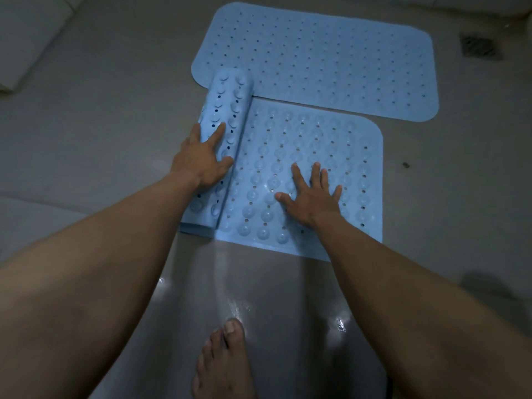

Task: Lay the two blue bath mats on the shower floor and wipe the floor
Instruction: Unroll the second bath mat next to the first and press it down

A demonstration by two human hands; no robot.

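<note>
Unrolling second mat (302, 139), pushing roll toward nine o'clock with left grip (201, 159), pinning flat part at three with right grip (311, 194), fingers straight on both (cups up!). Leaving first mat (316, 59) laid at twelve; wiping not yet begun.

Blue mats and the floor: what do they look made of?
Near mat: soft rubber or PVC, likely; it curls into a roll under the left hand, with moulded suction cups and punched holes, faint sheen. Far mat: same look, lies flat, matte, perforated. Floor: hard, smooth grey surface, glossy with highlights where wet; tile or sealed cement, cannot tell.
</note>
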